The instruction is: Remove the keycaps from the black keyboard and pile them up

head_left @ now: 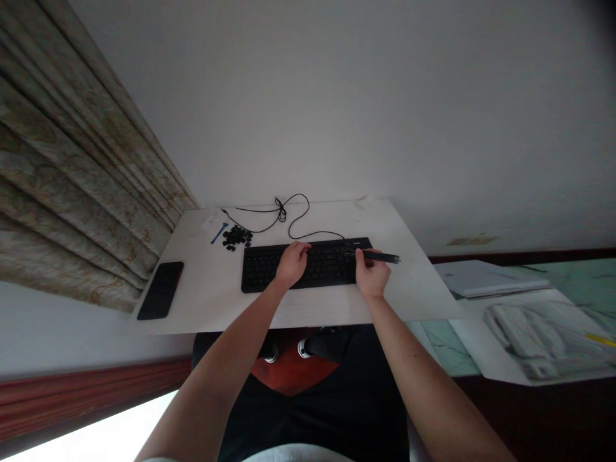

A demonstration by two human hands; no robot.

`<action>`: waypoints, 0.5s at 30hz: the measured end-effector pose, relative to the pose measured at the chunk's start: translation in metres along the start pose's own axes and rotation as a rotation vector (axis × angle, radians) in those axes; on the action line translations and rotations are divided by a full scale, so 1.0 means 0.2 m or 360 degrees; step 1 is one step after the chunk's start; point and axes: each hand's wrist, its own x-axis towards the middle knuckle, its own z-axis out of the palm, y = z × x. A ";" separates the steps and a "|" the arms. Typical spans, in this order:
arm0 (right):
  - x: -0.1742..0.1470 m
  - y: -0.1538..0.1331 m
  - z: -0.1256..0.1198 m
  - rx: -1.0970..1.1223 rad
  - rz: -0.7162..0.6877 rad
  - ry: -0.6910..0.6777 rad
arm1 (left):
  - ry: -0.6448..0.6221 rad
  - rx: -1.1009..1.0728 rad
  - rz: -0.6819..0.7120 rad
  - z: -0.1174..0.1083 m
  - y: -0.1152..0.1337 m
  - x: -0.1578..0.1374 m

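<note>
A black keyboard [262, 269] lies across the white table in front of me. My left hand [293, 262] rests on its middle, with the fingers stretched over the upper rows of keys; I see nothing held there. Near the keyboard's right end, my right hand [372, 274] is closed on a keycap puller [380, 256] with a dark handle. The puller's thin wire end reaches over the keys at the upper right. Left of the keyboard sits a pile of loose black keycaps [235, 237], beside a small blue tool [219, 233].
A black cable [301, 215] winds behind the keyboard. At the left edge of the table [202, 301] lies a dark phone [161, 290]. A clear plastic piece [212, 221] is at the back left. Papers and a bagged item [529, 340] lie on a surface to the right.
</note>
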 end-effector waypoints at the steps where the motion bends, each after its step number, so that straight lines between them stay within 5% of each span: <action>1: 0.00 0.00 0.00 0.0008 0.0006 0.0011 | 0.0025 -0.0043 -0.0024 0.00 -0.01 0.00; 10: 0.01 -0.01 0.01 0.0238 0.0107 0.0027 | 0.0080 0.0051 -0.0063 0.01 0.00 -0.01; 15: 0.09 -0.16 0.05 0.0584 0.0232 -0.0373 | 0.0031 0.0214 -0.0026 0.00 0.02 -0.01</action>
